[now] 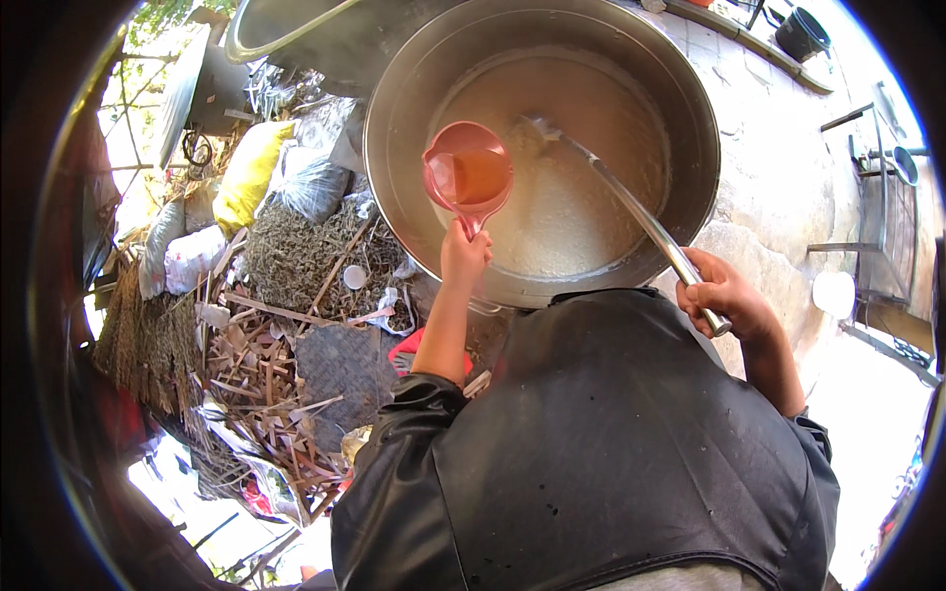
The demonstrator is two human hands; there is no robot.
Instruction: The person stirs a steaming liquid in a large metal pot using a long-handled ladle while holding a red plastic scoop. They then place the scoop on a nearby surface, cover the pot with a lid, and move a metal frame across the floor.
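Observation:
A large metal pot (691, 96) stands before me with a pale, frothy liquid (550, 244) in it. My left hand (465, 255) is closed on the handle of a pink plastic ladle (447, 199), which is over the left part of the pot and holds an amber liquid. My right hand (728, 292), at the pot's lower right, grips a long metal handle (643, 214). That handle slants into the pot, and its far end is partly hidden by the liquid. A black apron (606, 443) with sleeves covers my front.
Wood strips (273, 391) lie on the ground at left, near dried plant matter (295, 258), a yellow sack (251, 173) and tied plastic bags (310, 185). A black bucket (802, 35) stands at the upper right. Metal frames (879, 214) are along the right side.

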